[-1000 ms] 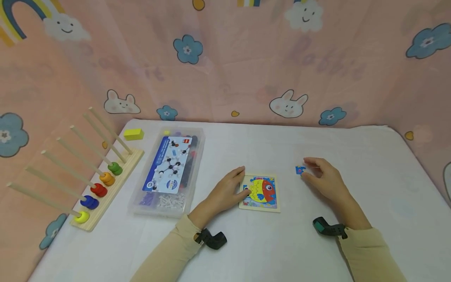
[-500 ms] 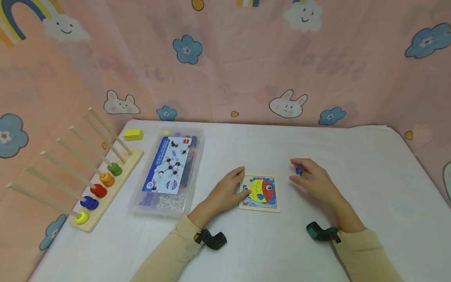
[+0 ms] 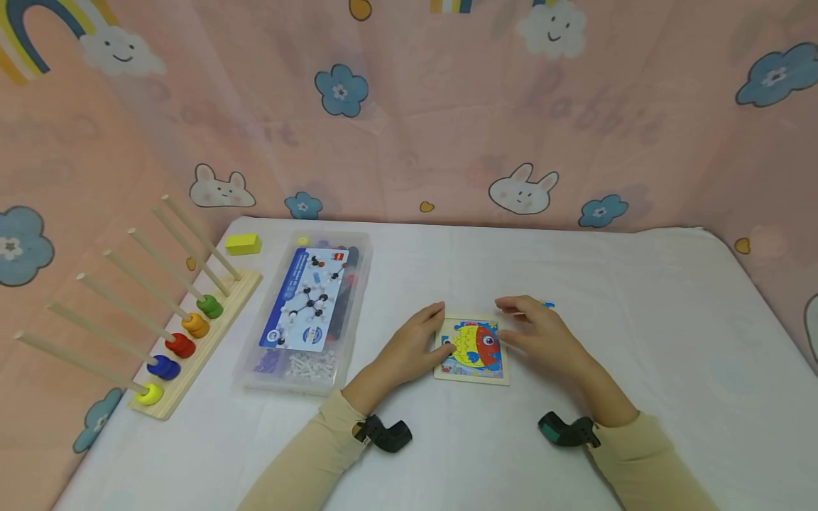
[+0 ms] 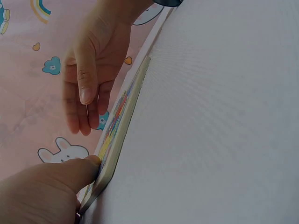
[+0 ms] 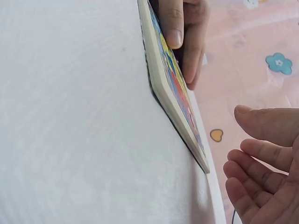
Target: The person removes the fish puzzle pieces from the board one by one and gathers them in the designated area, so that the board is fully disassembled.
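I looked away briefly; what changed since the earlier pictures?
The right hand moved left, past the loose blue puzzle piece, towards the fish puzzle, with nothing visible in it. The piece is now mostly hidden behind that hand. The left hand still rests on the puzzle's left edge; the yellow block stayed put.

Peg stand (image 3: 197, 355): wooden base; yellow, blue, red, orange, green rings (image 3: 182, 345), near to far.
Box (image 3: 353, 305): clear plastic, right of stand; molecule-print sheet (image 3: 309, 301) on top.
Yellow block (image 3: 243, 245): just past stand's far end.
Backdrop (image 3: 409, 135): pink, printed rabbits, clouds, flowers.
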Motion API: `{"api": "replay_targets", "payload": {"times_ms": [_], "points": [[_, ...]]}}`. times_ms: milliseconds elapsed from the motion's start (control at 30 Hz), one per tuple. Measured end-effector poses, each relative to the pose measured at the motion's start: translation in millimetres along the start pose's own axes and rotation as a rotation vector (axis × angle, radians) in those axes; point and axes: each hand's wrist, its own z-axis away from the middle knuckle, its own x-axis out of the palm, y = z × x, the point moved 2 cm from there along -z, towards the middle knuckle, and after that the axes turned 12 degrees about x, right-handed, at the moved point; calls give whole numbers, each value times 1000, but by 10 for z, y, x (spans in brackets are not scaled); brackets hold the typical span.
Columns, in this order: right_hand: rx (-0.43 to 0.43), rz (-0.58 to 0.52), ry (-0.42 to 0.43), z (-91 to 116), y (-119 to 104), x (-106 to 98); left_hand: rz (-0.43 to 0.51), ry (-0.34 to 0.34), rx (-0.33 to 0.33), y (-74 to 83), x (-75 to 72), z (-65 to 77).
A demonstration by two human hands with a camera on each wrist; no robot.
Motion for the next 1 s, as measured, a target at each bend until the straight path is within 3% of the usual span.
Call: {"api": "replay_targets", "payload": {"times_ms": [500, 1000], "points": [[-95, 54, -57, -104, -217, 228, -9, 4, 11, -35, 23, -6], [-104, 112, -52, -135, -186, 317, -12, 18, 30, -17, -6, 0]]}}
